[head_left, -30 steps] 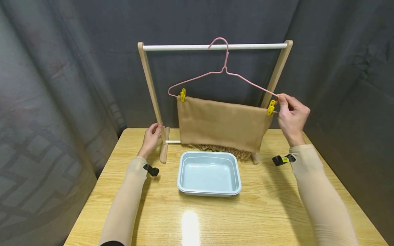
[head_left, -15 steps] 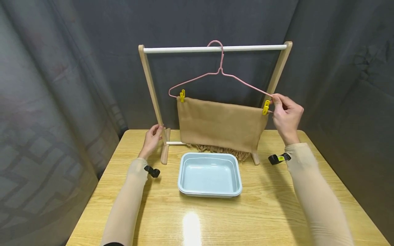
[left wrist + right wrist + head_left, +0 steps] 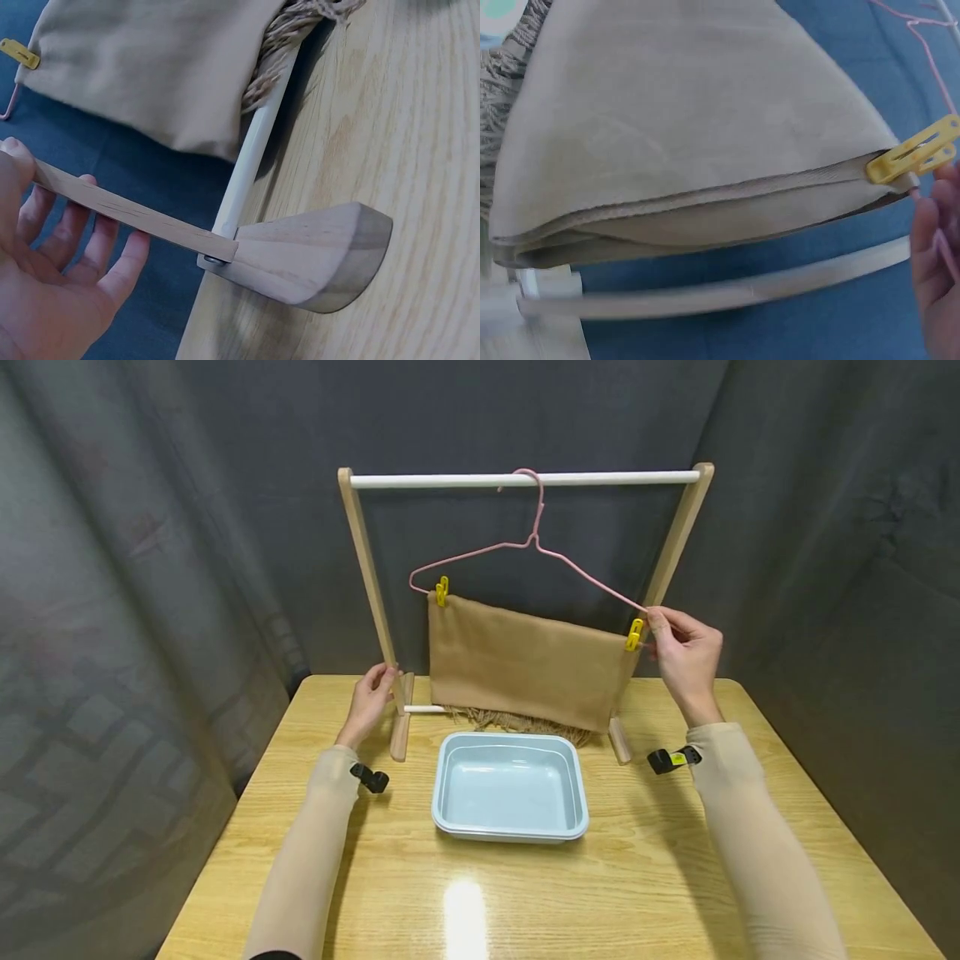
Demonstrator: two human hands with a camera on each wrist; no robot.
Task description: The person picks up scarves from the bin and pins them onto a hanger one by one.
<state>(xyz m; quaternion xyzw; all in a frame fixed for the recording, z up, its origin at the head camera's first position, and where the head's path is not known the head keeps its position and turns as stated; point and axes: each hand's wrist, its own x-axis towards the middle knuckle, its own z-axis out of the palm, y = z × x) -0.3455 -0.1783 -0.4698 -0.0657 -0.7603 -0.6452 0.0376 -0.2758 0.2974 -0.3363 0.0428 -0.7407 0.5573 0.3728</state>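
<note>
A pink wire hanger [image 3: 535,539] has its hook at the white top bar [image 3: 450,482] of a wooden rack, the hook's tip showing just below the bar. A folded tan fringed cloth [image 3: 525,664] hangs from it, held by a yellow clip [image 3: 442,592] at the left and another yellow clip [image 3: 907,159] at the right. My right hand [image 3: 688,656] pinches the hanger's right end, which sits lower than its left. With thumb and fingers, my left hand [image 3: 60,270] holds the rack's left post [image 3: 127,206] near its foot [image 3: 315,259].
In front of the rack a light blue plastic basin [image 3: 510,789] stands on the wooden table [image 3: 375,877]. The cloth's fringe [image 3: 517,722] hangs close behind its rim. Grey curtains [image 3: 225,568] surround the table.
My right hand has moved left and slightly down with the hanger. The hook has dropped from above the bar down onto it. The left hand stays on the post.
</note>
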